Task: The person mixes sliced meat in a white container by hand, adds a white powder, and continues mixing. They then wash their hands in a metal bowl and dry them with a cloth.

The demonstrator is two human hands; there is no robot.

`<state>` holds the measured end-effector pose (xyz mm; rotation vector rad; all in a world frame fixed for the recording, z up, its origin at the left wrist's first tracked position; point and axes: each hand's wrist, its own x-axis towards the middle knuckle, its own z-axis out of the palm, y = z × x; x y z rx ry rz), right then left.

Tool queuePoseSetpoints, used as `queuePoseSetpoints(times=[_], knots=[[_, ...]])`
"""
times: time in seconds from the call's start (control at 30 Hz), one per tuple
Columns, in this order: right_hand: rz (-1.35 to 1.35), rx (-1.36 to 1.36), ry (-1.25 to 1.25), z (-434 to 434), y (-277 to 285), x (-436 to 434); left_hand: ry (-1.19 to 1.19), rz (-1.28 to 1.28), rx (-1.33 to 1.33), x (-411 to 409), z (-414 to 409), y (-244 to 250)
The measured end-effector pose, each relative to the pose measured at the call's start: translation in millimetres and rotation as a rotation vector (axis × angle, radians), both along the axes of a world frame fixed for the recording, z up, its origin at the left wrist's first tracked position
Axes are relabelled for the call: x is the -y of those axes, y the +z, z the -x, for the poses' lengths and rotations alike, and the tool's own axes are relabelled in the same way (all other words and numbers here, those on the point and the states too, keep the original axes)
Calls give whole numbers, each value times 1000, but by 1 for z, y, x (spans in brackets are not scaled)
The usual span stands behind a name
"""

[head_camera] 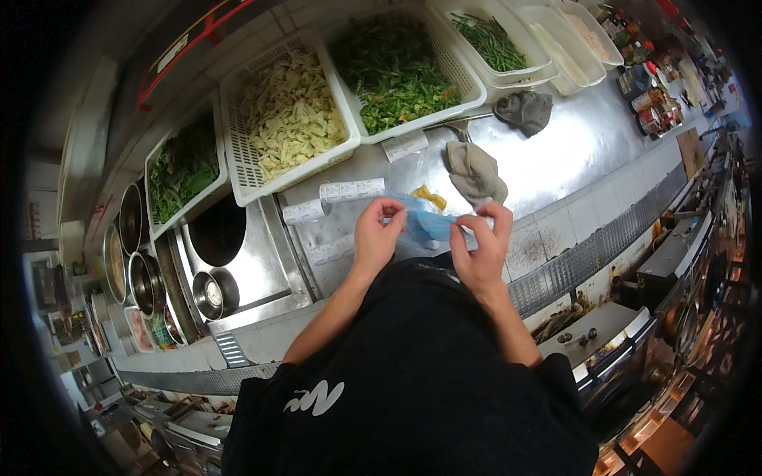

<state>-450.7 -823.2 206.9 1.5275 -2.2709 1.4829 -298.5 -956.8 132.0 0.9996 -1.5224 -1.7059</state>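
Between my two hands, over the steel counter's front edge, is a thin light-blue plastic item (437,225), perhaps a bag or a glove; its exact kind cannot be told. My left hand (381,229) pinches its left side between thumb and fingers. My right hand (481,238) grips the right side, with whitish material at the fingertips. A crumpled yellow piece (430,197) lies just beyond it. Printed paper slips (352,190) lie on the counter to the left. A grey-brown cloth (475,172) rests beyond my right hand.
Baskets of cut cauliflower (297,119) and leafy greens (411,107) line the counter's back, beside a tub of green beans (491,44). A dark grey cloth (524,112) lies near them. Metal bowls (208,296) stand left; cans (649,119) stand right. A drain grate (595,247) crosses the floor.
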Motion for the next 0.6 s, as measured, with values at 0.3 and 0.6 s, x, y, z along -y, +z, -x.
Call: queuePoseSetpoints(times=[0.3,0.6], knots=[[240,180,-170,16,22,-6,-1,26,74,2,0,-1],[268,725,-226,50,-22,1,52,-113,-84,-1,-1,1]])
